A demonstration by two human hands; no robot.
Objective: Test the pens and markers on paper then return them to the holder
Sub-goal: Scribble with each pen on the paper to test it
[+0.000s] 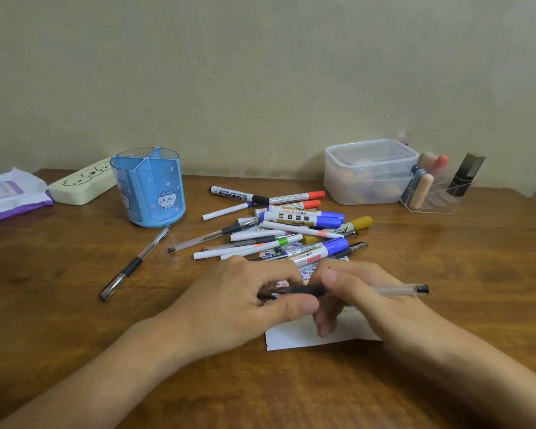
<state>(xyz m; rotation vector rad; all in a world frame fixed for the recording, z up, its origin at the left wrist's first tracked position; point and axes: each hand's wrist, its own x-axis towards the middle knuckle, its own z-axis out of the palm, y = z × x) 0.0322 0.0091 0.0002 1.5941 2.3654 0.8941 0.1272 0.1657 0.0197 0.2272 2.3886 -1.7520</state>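
Observation:
Both hands meet over a white sheet of paper (pixel 307 334) near the table's front. My right hand (pixel 365 292) holds a clear gel pen (pixel 393 290) with a black grip, lying level. My left hand (pixel 245 298) pinches the pen's left end, where the cap or tip is; which one I cannot tell. Behind the hands lies a heap of pens and markers (pixel 294 230) with blue, red, yellow and green caps. The blue divided holder (pixel 149 187) with a cartoon cat stands empty at the back left. One more gel pen (pixel 136 261) lies alone left of the heap.
A cream pencil case (pixel 81 184) and a purple-white packet (pixel 10 193) sit at the back left. A lidded clear plastic box (pixel 369 171) and a clear organiser (pixel 437 193) with tubes stand at the back right against the wall. The wooden table (pixel 75 305) is bare on the left.

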